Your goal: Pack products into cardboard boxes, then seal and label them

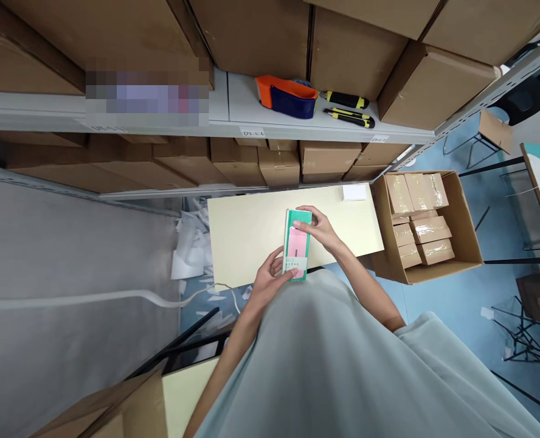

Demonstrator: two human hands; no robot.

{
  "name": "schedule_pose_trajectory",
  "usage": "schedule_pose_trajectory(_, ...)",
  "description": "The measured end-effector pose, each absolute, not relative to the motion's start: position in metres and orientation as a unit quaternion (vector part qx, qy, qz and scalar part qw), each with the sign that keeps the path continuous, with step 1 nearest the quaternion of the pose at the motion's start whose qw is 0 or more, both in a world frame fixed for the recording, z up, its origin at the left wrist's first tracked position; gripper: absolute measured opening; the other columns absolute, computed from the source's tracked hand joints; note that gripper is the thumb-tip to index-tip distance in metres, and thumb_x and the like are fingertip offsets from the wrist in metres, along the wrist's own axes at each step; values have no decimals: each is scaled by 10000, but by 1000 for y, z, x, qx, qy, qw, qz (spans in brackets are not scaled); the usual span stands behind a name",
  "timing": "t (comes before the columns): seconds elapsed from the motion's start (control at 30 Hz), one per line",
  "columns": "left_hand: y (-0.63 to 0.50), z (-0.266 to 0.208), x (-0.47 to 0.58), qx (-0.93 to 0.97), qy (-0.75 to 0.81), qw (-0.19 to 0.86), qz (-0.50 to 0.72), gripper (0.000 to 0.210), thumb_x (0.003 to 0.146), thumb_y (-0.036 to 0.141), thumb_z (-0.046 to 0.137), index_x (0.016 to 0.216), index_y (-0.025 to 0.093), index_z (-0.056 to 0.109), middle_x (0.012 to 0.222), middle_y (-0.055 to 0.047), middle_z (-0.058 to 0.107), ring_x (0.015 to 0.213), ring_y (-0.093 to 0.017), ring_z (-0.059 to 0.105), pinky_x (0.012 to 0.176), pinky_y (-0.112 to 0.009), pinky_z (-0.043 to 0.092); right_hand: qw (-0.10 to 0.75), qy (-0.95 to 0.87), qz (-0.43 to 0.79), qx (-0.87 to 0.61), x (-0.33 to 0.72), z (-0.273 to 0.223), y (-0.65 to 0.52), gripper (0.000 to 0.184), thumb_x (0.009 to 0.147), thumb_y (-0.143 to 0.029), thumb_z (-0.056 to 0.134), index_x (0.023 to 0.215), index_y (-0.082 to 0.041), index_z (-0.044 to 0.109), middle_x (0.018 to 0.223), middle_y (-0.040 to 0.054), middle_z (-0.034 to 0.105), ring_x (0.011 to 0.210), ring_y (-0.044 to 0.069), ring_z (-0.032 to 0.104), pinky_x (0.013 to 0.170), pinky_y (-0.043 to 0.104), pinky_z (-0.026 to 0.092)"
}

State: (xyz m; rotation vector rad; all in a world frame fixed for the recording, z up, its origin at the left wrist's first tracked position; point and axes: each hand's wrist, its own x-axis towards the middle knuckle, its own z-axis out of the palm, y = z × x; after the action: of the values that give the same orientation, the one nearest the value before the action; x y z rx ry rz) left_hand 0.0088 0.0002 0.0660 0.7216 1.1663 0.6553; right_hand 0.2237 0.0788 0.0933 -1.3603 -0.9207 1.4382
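A flat green box with a pink panel (297,242) is upright between my two hands, above the pale tabletop (247,231). My left hand (270,277) grips its lower left, with the thumb across the bottom of the front. At the upper right corner, my right hand (318,226) holds it, thumb on the front and fingers behind the top edge. A pale printed strip crosses the lower front of the box; its writing is too small to read. Its back is hidden from me.
A small white box (354,193) lies at the table's back right. Beside the table, a large open carton (468,243) holds several small taped boxes. On the shelf (238,100) are an orange and blue tape dispenser (288,97) and yellow-black cutters (348,108). A white cable (115,296) runs along the left.
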Motion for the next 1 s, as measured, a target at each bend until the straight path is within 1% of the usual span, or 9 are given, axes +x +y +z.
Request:
schedule_pose_trajectory(0.07, 1, 67, 4, 305, 521, 738, 300, 969, 605, 481, 1042, 1454, 216, 659, 1249, -138, 824, 1196, -344, 785, 1060, -471, 619, 456, -370, 609, -534, 228, 97, 78, 695, 737, -646, 947, 1260, -265, 693, 1182, 44, 747, 1060, 227, 705, 932, 329, 595)
schedule_pose_trajectory(0.13, 0, 68, -2, 275, 501, 763, 300, 823, 618, 480, 1023, 1332, 202, 723, 1199, -130, 836, 1141, -344, 795, 1007, -453, 634, 454, -358, 644, -500, 233, 101, 76, 737, 773, -677, 930, 1341, -294, 659, 1239, 50, 756, 1089, 230, 719, 934, 328, 600)
schedule_pose_trajectory(0.23, -2, 66, -13, 235, 458, 808, 287, 667, 610, 517, 985, 1157, 199, 774, 1089, -124, 850, 1070, -370, 806, 963, -482, 644, 444, -340, 694, -454, 238, 106, 75, 791, 777, -692, 938, 1409, -340, 620, 1259, 43, 770, 1086, 237, 734, 918, 336, 614)
schedule_pose_trajectory(0.37, -6, 66, -17, 208, 435, 837, 260, 625, 580, 603, 942, 1076, 256, 788, 1026, -113, 853, 1055, -396, 802, 942, -553, 650, 422, -334, 723, -433, 237, 106, 75, 787, 744, -675, 961, 1384, -342, 646, 1190, 31, 777, 1031, 239, 743, 866, 334, 633)
schedule_pose_trajectory(0.43, -7, 68, -16, 197, 444, 835, 261, 568, 609, 610, 918, 1045, 272, 783, 1032, -116, 849, 1097, -404, 794, 944, -571, 653, 428, -329, 717, -440, 235, 103, 76, 750, 734, -657, 967, 1336, -327, 667, 1138, 21, 773, 997, 227, 741, 840, 320, 635)
schedule_pose_trajectory(0.6, -4, 72, -15, 183, 436, 841, 262, 474, 693, 551, 839, 1058, 257, 770, 1078, -135, 837, 1184, -413, 771, 996, -606, 641, 445, -310, 703, -461, 236, 100, 76, 726, 699, -632, 988, 1272, -316, 674, 998, -12, 742, 912, 203, 720, 802, 308, 637)
schedule_pose_trajectory(0.83, -6, 71, -14, 199, 418, 838, 287, 442, 659, 431, 879, 1034, 220, 778, 927, -79, 815, 907, -299, 783, 870, -464, 660, 449, -308, 701, -460, 235, 105, 71, 735, 686, -636, 993, 1261, -308, 674, 1009, -11, 740, 894, 193, 710, 783, 291, 628)
schedule_pose_trajectory(0.93, -6, 75, -15, 204, 416, 838, 288, 466, 697, 447, 891, 1099, 233, 793, 994, -86, 830, 899, -283, 781, 839, -433, 658, 448, -310, 687, -480, 234, 105, 70, 742, 691, -656, 976, 1272, -306, 673, 1030, -3, 754, 908, 200, 724, 778, 291, 628)
schedule_pose_trajectory(1.0, -3, 78, -17, 221, 427, 829, 287, 572, 728, 448, 910, 1242, 235, 778, 1136, -102, 836, 967, -288, 793, 852, -418, 659, 446, -315, 672, -500, 236, 104, 70, 730, 703, -658, 962, 1273, -304, 676, 1057, 5, 769, 934, 208, 738, 776, 292, 631)
